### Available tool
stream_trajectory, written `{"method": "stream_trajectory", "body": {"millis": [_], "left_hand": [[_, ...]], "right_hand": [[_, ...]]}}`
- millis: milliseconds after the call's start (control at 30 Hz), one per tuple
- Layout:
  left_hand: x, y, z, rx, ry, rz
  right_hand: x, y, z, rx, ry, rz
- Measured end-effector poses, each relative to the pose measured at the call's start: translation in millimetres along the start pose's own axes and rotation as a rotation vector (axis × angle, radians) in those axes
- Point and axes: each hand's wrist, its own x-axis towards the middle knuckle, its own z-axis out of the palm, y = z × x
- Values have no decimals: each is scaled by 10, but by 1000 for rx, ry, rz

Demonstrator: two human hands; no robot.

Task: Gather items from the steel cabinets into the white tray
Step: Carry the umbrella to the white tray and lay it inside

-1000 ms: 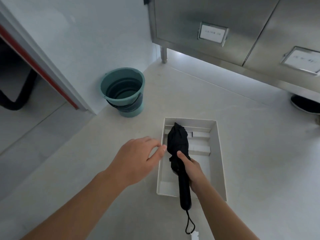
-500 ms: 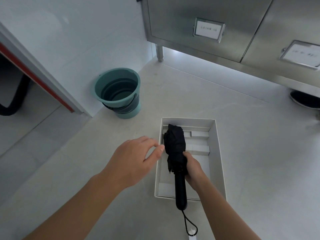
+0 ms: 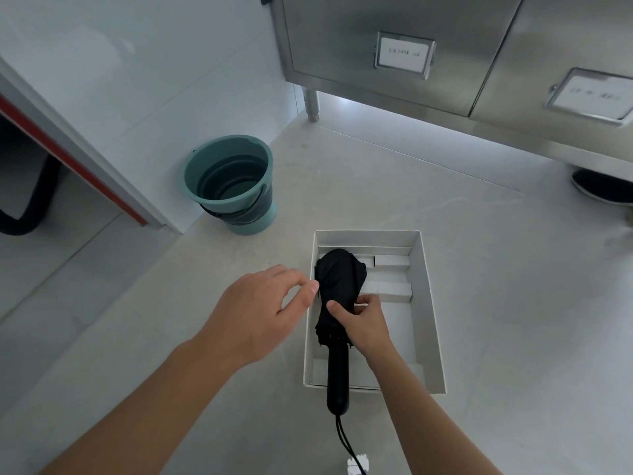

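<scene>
Now, umbrella (image 3: 337,296): folded and black, lying lengthwise along the left side of the tray (image 3: 432,303), canopy end reaching toward the far wall.
Handle (image 3: 337,382): sticking out over the tray's near rim, its strap (image 3: 344,440) and a small white tag (image 3: 358,469) trailing onto the floor.
Right hand (image 3: 366,323): gripping the canopy at mid-length, fingers curling round the cloth, thumb lying on top.
Left hand (image 3: 260,310): hovering just left of the tray, fingers loosely spread and holding nothing; the thumb tip is coming right beside the canopy, and contact cannot be told.
Handling: probably light; the canopy is looking soft and squashy, likely bunching under a squeeze, while the handle is looking stiff and smooth.
Where to hold: probably the handle or the lower canopy just above it, since loose cloth alone could be sliding on the shaft.
Tray contents: white blocks (image 3: 392,291) sitting beside the canopy.
Tray position: sitting on the pale floor, well apart from the cabinets (image 3: 394,36), whose doors are staying closed.
Surroundings: a teal bucket (image 3: 233,183) standing by the wall.
</scene>
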Motion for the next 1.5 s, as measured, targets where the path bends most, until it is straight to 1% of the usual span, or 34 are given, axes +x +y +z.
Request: {"method": "stream_trajectory", "body": {"millis": [200, 300, 500, 567, 767, 833, 1000, 1133, 1233, 1333, 1500], "left_hand": [[-10, -38, -2, 7, 18, -7], [2, -56, -2, 3, 44, -13], [24, -31, 20, 0, 47, -5], [19, -32, 19, -1, 50, -2], [1, -33, 21, 19, 52, 4], [-8, -50, 18, 25, 48, 1], [-3, -56, 2, 21, 59, -6], [6, -46, 9, 15, 46, -9], [30, -26, 7, 4, 43, -9], [59, 1, 15, 5, 37, 0], [65, -16, 9, 8, 36, -4]], "right_hand": [[-68, 90, -110, -23, -18, -100], [-109, 126, -149, 10, -34, -136], [-179, 132, -144, -10, 13, -218], [-150, 78, -142, -11, 5, -233], [-23, 6, -134, -117, -103, -224], [-23, 10, -122, -120, -84, -226], [-71, -14, -96, -90, 104, -246], [-167, 43, 28, -130, 58, -267], [-201, 44, 34, -62, 26, -251], [-205, -4, -5, -11, 32, -203], [-255, -2, 71, 46, 41, -241]]}}
